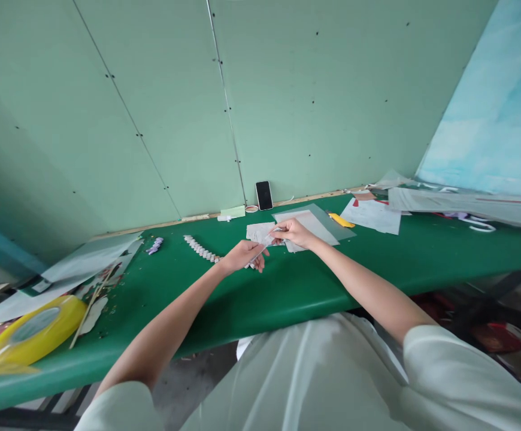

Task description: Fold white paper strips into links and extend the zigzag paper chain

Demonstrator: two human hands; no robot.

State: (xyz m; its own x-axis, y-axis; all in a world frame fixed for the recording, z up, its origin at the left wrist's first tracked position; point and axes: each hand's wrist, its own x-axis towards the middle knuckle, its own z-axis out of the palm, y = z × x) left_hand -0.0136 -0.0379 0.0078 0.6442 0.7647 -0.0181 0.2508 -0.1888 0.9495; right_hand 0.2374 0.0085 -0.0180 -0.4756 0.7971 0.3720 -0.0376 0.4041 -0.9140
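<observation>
Over the green table (224, 299), my left hand (243, 256) and my right hand (293, 232) meet at a narrow strip of pale paper (267, 240). Both hands are closed on it, one toward each end. A zigzag chain of folded paper (200, 248) lies on the table and runs behind my left hand; part of it is hidden there. Just beyond my fingers is a small pale paper piece (258, 231). Larger white sheets (318, 230) lie past my right hand, partly covered by it.
A black-screened phone (264, 196) leans on the green wall. To the right are a yellow cutter (341, 219) and a printed sheet (372, 214). Leftward sit a purple folded piece (155, 245), a big yellow tape roll (69, 311), thin sticks (90, 308) and papers (92, 257).
</observation>
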